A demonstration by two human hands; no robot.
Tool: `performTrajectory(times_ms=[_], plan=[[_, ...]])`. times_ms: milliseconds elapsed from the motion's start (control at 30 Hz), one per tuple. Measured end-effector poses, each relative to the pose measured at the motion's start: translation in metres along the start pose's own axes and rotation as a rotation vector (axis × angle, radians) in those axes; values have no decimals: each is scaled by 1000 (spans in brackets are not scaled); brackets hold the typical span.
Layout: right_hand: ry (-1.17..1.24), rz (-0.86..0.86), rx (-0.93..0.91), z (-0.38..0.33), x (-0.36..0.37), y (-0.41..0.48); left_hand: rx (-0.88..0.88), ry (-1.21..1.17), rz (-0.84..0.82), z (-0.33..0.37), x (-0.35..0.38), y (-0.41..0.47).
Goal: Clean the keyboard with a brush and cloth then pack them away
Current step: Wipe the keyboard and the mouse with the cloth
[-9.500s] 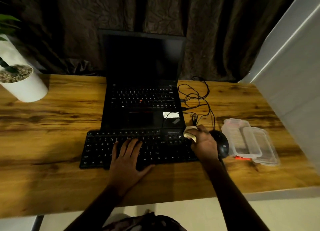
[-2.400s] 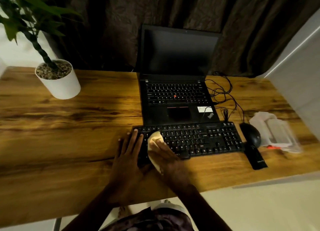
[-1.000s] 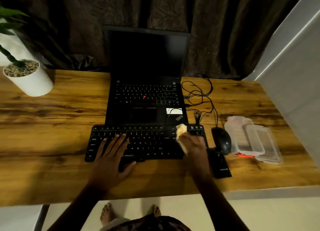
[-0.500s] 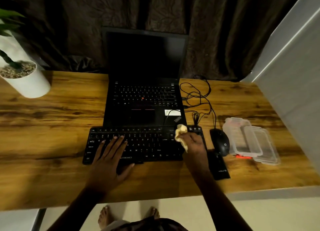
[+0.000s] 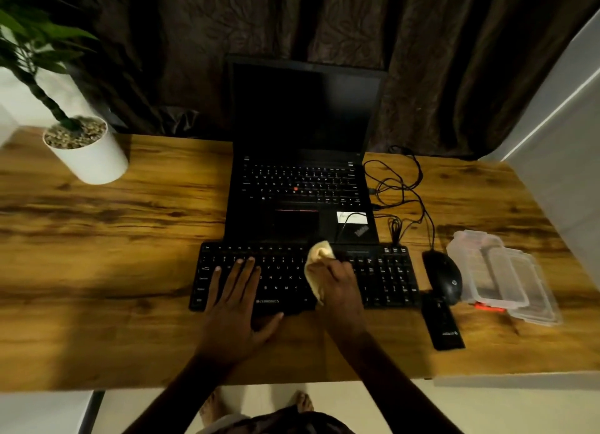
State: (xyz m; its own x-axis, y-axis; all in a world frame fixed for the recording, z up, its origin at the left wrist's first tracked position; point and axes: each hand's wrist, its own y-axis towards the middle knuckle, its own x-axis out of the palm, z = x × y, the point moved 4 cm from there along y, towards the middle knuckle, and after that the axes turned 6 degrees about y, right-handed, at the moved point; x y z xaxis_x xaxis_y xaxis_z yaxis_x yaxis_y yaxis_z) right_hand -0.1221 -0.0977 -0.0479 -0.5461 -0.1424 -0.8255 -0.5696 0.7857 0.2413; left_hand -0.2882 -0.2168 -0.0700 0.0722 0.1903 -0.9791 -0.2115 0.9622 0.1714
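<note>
A black external keyboard point(image 5: 386, 277) lies on the wooden desk in front of the laptop. My left hand point(image 5: 237, 300) rests flat on its left half, fingers straight and spread over the keys. My right hand point(image 5: 337, 284) holds a pale yellow cloth point(image 5: 316, 261) and presses it on the middle of the keyboard. A small orange-handled item point(image 5: 490, 308), possibly the brush, peeks out from under the clear plastic container point(image 5: 496, 274) at the right.
An open black laptop point(image 5: 302, 186) stands behind the keyboard. A black mouse point(image 5: 443, 276) and a flat black device point(image 5: 443, 324) lie right of it, with tangled cables point(image 5: 399, 193) behind. A white plant pot point(image 5: 87, 151) sits far left. A white wall panel bounds the desk's right side.
My right hand has slid the cloth leftward from the keyboard's right part to its middle. My left hand stays flat on the left half. The view has shifted a little.
</note>
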Motion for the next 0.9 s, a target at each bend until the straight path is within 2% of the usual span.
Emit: performTrajectory(times_ms=[100, 200, 400, 533, 633, 700, 800, 900], plan=[[69, 21, -127, -24, 12, 3, -1, 3, -13, -1, 2, 0], [-31, 34, -298, -32, 16, -1, -1, -15, -28, -2, 1, 1], [-80, 73, -137, -28, 23, -15, -84, -49, 10, -39, -10, -8], [6, 96, -3, -55, 43, -7, 34, -94, 10, -67, -9, -13], [-28, 27, -73, -86, 64, -2, 58, -192, 23, -71, -3, -14], [-83, -35, -206, -101, 74, -2, 50, -208, 20, -73, 1, -14], [-173, -31, -375, -85, 69, 3, 53, -226, 33, -73, 2, -13], [-190, 32, -242, -55, 48, 4, 40, -248, 44, -72, 0, -13]])
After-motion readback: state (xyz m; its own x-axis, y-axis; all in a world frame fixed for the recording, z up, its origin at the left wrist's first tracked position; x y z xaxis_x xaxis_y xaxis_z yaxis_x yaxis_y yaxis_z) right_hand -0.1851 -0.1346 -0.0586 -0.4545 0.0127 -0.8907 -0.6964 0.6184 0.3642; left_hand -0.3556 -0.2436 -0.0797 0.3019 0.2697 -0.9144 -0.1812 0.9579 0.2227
